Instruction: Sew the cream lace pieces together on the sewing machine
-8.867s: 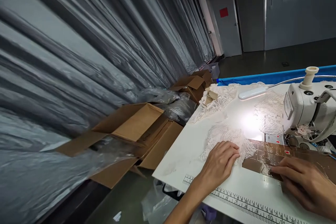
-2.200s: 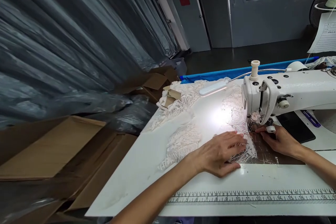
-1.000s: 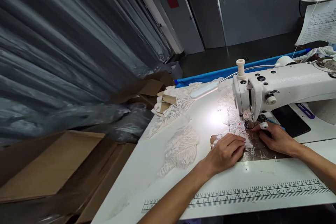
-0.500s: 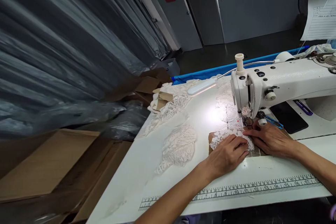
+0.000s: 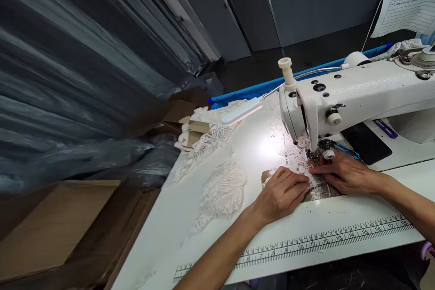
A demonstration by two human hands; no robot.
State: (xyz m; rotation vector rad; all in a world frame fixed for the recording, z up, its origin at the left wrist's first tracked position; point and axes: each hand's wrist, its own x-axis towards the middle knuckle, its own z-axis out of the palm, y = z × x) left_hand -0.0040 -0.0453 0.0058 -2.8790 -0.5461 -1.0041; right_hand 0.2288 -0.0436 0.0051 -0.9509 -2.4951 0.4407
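The long white bench [image 5: 190,217] carried a white industrial sewing machine [image 5: 356,90] along its far right side. This left a broad bare stretch toward the left edge, where only a loose fan of white lace [image 5: 220,192] lay. More lace with folded card pieces [image 5: 200,133] was heaped at the far left corner, out of the way. A printed ruler strip [image 5: 322,240] ran along the near edge, well apart from the work.

Beside the machine's presser foot [image 5: 312,154] sat a glossy brown backing sheet [image 5: 321,190] with a small white lace piece [image 5: 295,161] on it. The left hand [image 5: 282,192] lay open and flat on both, gripping nothing, probably to stop them sliding. The right hand [image 5: 343,174], also flat and unclenched, pinned the lace with its fingertips close to the foot, likely for steering. There was little room there, as blue-handled snips [image 5: 341,148] lay just behind.
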